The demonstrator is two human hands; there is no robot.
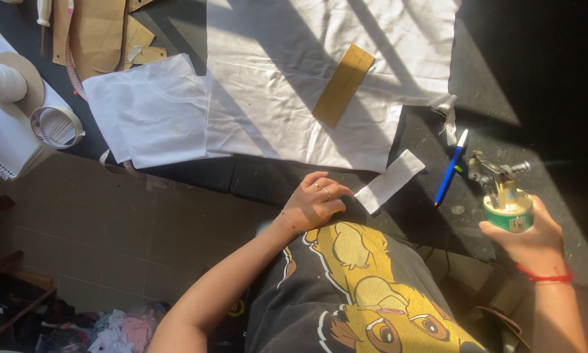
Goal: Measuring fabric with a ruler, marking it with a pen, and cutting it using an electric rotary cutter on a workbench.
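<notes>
The left hand (pixel 315 202), fingers curled and pressing at the near end of the white fabric strip (pixel 391 181) (long axis slanting away to the right), lies nearer it than the right hand (pixel 526 235), wrapped around a small green canister (pixel 507 210).
</notes>
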